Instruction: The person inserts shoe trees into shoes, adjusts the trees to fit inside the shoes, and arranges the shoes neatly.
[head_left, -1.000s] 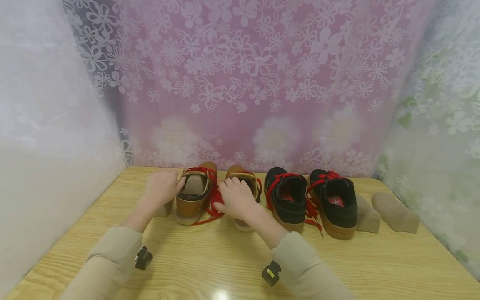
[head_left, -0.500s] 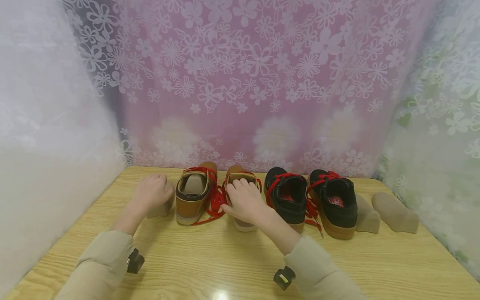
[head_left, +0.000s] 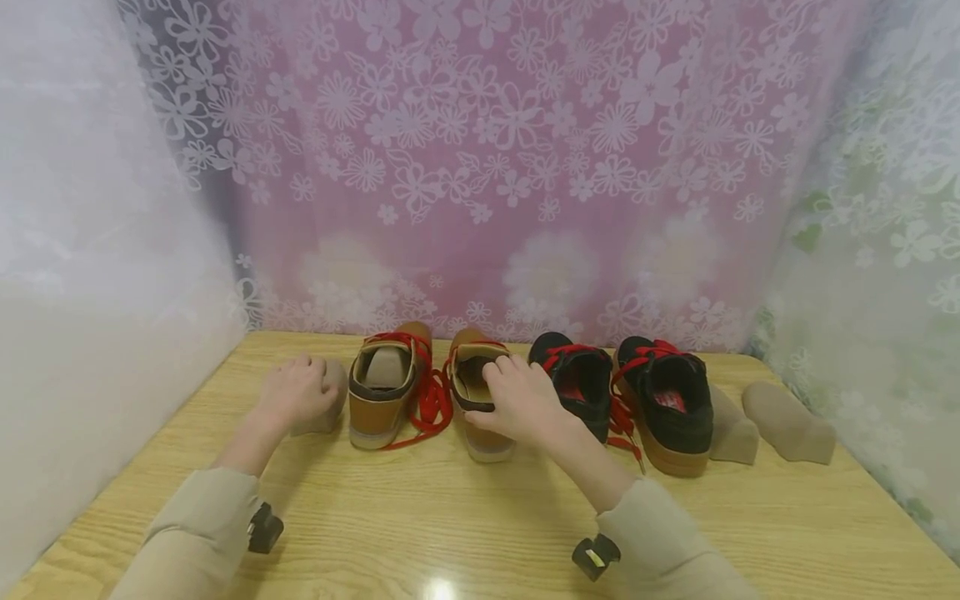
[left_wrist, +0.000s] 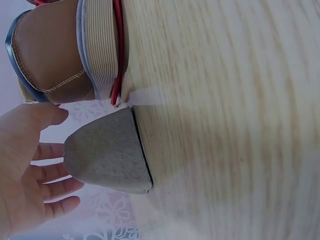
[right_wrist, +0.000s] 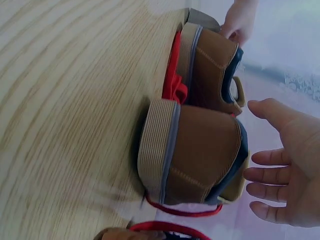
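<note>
At the row's left end, my left hand (head_left: pixel 296 392) is over a loose grey-beige shoe insert (head_left: pixel 326 408). In the left wrist view its thumb is apart from the insert and the relaxed fingers reach along the far side; whether they touch it I cannot tell. Beside it stands a brown shoe (head_left: pixel 378 421) with red laces (head_left: pixel 431 400), an insert (head_left: pixel 386 367) inside its opening. My right hand (head_left: pixel 525 400) hovers at the opening of a second brown shoe (head_left: pixel 487 446), holding nothing. In the right wrist view its fingers (right_wrist: pixel 270 175) are spread, apart from the heel.
Two black shoes with red laces, the nearer-to-centre one (head_left: pixel 551 346) partly behind my right hand and the other (head_left: pixel 682 433), stand to the right. Beyond them lie two more inserts, one (head_left: pixel 735 433) against the outer black shoe, one (head_left: pixel 787 425) apart. Curtains surround the wooden table (head_left: pixel 420 517).
My left hand has moved left from the first brown shoe to the loose insert. The right hand has shifted right, uncovering the second brown shoe's opening.
</note>
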